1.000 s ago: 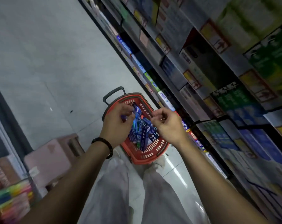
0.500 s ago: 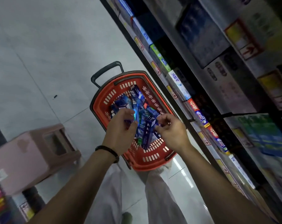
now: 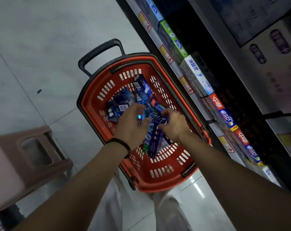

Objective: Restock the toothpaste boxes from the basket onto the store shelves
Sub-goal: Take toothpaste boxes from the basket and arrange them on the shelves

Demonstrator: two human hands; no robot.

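A red basket stands on the floor by the shelves, holding several blue toothpaste boxes in a loose pile. Both my hands reach down into it. My left hand, with a dark bead bracelet at the wrist, curls its fingers and thumb round a shiny blue box in the pile. My right hand grips the top end of a dark blue box that stands tilted against the near wall. The store shelves run along the right, their lower rows lined with toothpaste boxes.
The basket's black pull handle sticks out at its far end. A pink plastic stool stands on the floor at left. Grey floor tiles lie beyond the basket. My legs in light trousers are just behind the basket.
My head has tipped down and closer, so the basket fills more of the view. Both hands have dropped from above the basket into the pile of boxes and closed on them.
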